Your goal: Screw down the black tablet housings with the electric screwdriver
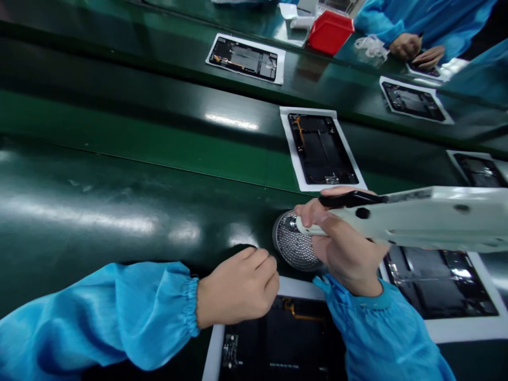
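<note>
My right hand (341,246) is wrapped round a white electric screwdriver (420,217) with a black trigger lever; its tip rests in a round metal dish of small screws (291,244). My left hand (240,288) is curled into a loose fist by the top edge of an open black tablet chassis in a white tray (286,338), just left of the dish. Whether those fingers hold anything is hidden. Both arms wear blue sleeves.
A second opened device (440,288) lies under the screwdriver at right. Further trays with devices (321,148) (246,58) (413,100) sit on the green conveyor belt (119,137). Another person's hands (416,50) work at far right, beside a red bin (329,32).
</note>
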A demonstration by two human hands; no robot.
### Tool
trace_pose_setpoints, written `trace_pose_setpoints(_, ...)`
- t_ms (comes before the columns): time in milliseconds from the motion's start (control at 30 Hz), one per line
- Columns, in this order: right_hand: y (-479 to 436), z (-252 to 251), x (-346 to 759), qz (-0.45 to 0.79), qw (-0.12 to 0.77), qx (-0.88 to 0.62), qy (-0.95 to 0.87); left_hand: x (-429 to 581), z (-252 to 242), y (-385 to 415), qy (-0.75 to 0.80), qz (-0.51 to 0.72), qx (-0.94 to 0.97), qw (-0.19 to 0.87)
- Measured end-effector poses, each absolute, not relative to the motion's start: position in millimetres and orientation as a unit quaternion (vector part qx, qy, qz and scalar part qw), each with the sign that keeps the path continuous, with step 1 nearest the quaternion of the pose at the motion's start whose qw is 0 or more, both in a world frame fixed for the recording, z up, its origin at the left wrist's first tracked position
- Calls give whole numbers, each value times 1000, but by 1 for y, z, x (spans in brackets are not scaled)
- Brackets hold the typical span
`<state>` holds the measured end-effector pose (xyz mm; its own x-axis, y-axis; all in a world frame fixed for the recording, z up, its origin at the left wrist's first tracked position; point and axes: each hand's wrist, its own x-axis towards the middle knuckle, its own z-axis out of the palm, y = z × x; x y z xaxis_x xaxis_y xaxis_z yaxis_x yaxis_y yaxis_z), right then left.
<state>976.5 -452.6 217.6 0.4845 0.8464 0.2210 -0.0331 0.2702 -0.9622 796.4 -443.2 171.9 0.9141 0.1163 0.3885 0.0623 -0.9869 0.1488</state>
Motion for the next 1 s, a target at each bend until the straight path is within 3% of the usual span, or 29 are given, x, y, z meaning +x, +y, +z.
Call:
trace_pose_setpoints(200, -494, 248, 994, 259, 688, -503, -455, 788, 175, -458, 48, 204, 971, 116)
trace_pose_setpoints(533, -535, 250, 1024, 299, 623, -583, -428, 805, 176, -473, 102, 110, 979, 141)
trace_pose_setpoints(767, -532, 259, 1025, 248, 700, -557, -371, 806, 179, -470, 73, 21, 983, 166)
trace_pose_setpoints(1000, -550, 272, 1002, 279, 718, -506, -388, 804, 181, -463, 99, 125, 977, 139)
